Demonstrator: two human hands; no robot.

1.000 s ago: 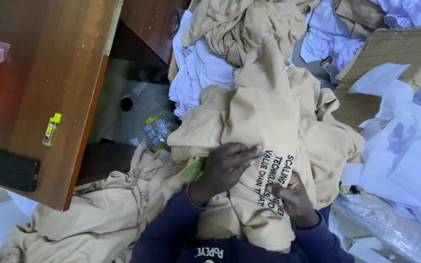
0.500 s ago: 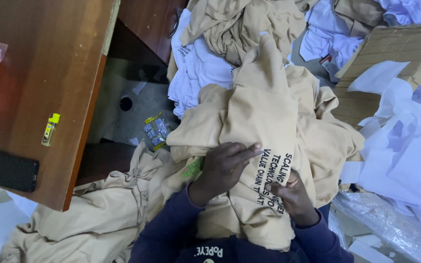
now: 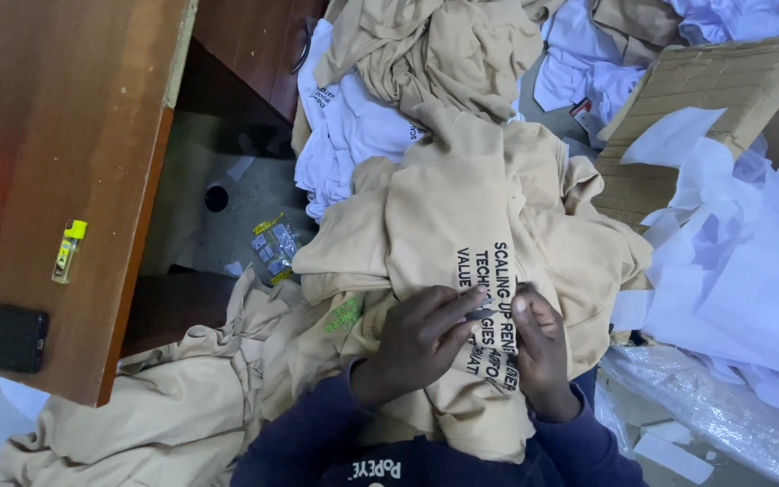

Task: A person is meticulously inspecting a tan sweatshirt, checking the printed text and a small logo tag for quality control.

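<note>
— What are you holding?

— A tan shirt (image 3: 462, 225) with black letters on it. It lies on my lap, on top of a heap of more tan shirts (image 3: 173, 424). My left hand (image 3: 421, 338) lies on the shirt with its fingers (image 3: 457, 302) stretched out over the letters. My right hand (image 3: 541, 338) is just beside it, and its fingertips (image 3: 520, 305) are pressed together on a small bit at the letters. The two hands almost touch there. I cannot tell what the small bit is.

— What is around the shirt?

— Above it is a pile of white shirts (image 3: 344, 135), and more tan cloth (image 3: 426, 45) lies past that. To my right is a cardboard box (image 3: 705, 81) with white paper (image 3: 750, 261) spilling out. Clear plastic wrap (image 3: 705, 406) lies under the paper, near my right arm.

— And on your left?

— A brown bench (image 3: 56, 135). A small yellow lighter (image 3: 68, 251) lies on it, and a black phone (image 3: 0, 335) sits near its edge. On the floor by the bench is a little packet (image 3: 274, 248).
</note>
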